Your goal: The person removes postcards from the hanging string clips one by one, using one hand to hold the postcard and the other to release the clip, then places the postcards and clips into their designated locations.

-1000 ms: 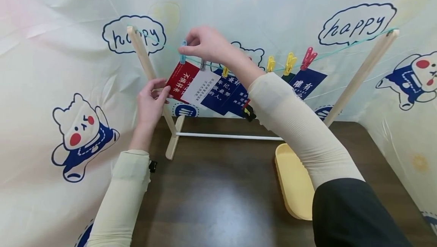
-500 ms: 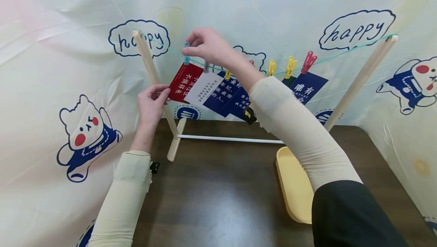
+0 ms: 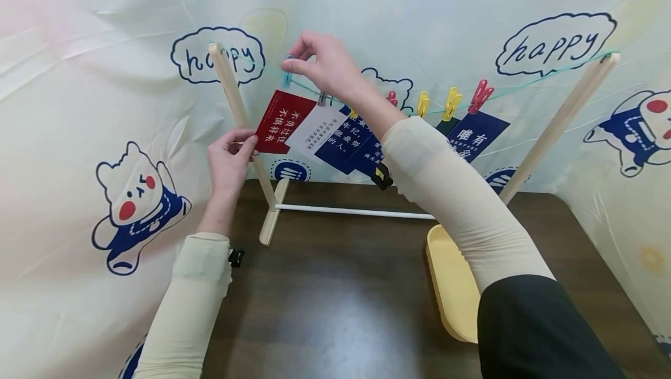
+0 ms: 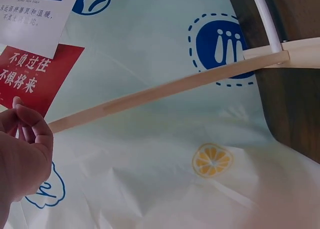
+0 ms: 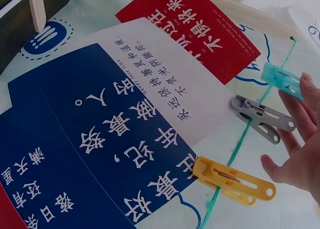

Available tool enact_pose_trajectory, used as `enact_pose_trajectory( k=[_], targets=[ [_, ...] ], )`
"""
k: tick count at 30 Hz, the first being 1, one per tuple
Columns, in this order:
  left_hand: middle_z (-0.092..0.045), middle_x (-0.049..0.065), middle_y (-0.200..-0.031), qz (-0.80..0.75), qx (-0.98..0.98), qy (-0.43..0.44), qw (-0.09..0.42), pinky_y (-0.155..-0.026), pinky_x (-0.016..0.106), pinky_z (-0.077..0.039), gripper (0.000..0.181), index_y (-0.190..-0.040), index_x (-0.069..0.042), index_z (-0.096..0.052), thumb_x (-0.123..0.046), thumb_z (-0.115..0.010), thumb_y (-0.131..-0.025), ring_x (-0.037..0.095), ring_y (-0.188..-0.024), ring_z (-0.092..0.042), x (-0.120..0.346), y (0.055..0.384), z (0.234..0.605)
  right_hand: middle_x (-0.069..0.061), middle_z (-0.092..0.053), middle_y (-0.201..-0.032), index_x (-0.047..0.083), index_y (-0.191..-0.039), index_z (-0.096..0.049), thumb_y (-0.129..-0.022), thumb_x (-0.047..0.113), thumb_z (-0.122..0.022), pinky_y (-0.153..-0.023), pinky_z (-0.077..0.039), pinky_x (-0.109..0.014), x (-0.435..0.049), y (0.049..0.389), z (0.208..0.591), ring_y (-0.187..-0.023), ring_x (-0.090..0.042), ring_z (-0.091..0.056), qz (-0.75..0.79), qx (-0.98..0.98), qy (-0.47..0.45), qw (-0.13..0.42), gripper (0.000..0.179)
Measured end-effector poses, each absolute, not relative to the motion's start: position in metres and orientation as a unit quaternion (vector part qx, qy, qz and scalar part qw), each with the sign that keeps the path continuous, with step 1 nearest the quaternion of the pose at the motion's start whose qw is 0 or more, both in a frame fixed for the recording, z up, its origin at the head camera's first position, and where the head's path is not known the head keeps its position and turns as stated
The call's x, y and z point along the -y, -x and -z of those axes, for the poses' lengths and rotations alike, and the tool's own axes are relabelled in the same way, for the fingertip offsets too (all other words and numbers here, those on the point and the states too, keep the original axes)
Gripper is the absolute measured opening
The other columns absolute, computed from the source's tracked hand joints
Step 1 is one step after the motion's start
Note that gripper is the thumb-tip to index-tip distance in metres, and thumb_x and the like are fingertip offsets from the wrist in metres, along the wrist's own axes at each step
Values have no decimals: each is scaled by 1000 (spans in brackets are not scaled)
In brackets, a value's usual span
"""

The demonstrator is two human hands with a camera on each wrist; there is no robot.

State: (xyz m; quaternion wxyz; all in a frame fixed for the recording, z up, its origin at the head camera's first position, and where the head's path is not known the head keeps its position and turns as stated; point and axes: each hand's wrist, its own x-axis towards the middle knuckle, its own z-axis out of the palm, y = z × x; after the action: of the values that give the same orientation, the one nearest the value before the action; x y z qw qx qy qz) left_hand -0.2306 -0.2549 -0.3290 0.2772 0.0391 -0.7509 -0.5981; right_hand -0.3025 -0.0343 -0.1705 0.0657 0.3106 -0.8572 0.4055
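Observation:
My left hand [image 3: 229,158] pinches the lower left edge of a red card [image 3: 285,121] with white writing, which stands slightly apart from the light blue clothespin. My right hand [image 3: 327,64] pinches that light blue clothespin [image 5: 281,81] at the green string [image 5: 286,59]. Next to it a grey clothespin [image 5: 262,116] holds a white card [image 5: 165,79], which overlaps the red one. A yellow clothespin [image 5: 235,179] holds a dark blue card [image 5: 115,124]. In the left wrist view, my left fingertips lie at the red card's lower edge.
The string runs between two wooden posts [image 3: 228,85], joined low down by a white rod [image 3: 356,212]. More yellow and red clothespins [image 3: 480,96] hold cards towards the right. A yellow tray [image 3: 453,291] stands on the dark table [image 3: 325,286], partly behind my right sleeve.
The red card's top edge has come away from the light blue clothespin, which stays on the string between my right fingers. The view has shifted slightly.

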Motion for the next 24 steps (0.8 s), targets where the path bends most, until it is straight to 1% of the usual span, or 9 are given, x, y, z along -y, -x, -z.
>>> enact_pose_trajectory(
  k=[6,9,15,20,24],
  targets=[
    [-70,-6,-90,623,721,-60,296,-58,17,-48,24,-115,0,-76,-16,-74,-98,9,-64,-60,259,222,329,0,-71,-115,10,-117,-66,-102,31,-69,-99,-44,-20,35,300,168,-112,-9,-60,-428,842,-310,106,26],
    [-70,-5,-89,631,708,-59,313,-55,16,-47,22,-113,1,-76,-15,-74,-97,10,-61,-58,259,214,327,-1,-70,-115,10,-118,-67,-102,30,-69,-100,-43,-19,34,299,165,-112,-9,-60,-443,832,-313,116,26],
    [-69,0,-93,642,684,-44,342,-55,16,-48,18,-109,-3,-77,-15,-75,-96,9,-58,-55,254,198,321,-2,-71,-116,9,-118,-67,-101,28,-70,-103,-42,-19,23,293,162,-114,-9,-59,-463,817,-322,124,25],
    [-68,3,-92,658,664,-37,352,-54,17,-44,15,-106,-3,-78,-12,-76,-95,10,-56,-51,250,183,318,-2,-71,-114,7,-119,-67,-101,26,-71,-101,-43,-19,11,281,158,-110,-9,-59,-469,805,-336,137,26],
    [-69,3,-92,665,662,-40,343,-53,17,-41,13,-106,-4,-78,-13,-76,-95,11,-58,-50,244,169,318,-2,-71,-109,5,-120,-66,-100,25,-71,-97,-46,-20,-1,267,156,-103,-9,-62,-467,796,-358,144,28]
  ],
)
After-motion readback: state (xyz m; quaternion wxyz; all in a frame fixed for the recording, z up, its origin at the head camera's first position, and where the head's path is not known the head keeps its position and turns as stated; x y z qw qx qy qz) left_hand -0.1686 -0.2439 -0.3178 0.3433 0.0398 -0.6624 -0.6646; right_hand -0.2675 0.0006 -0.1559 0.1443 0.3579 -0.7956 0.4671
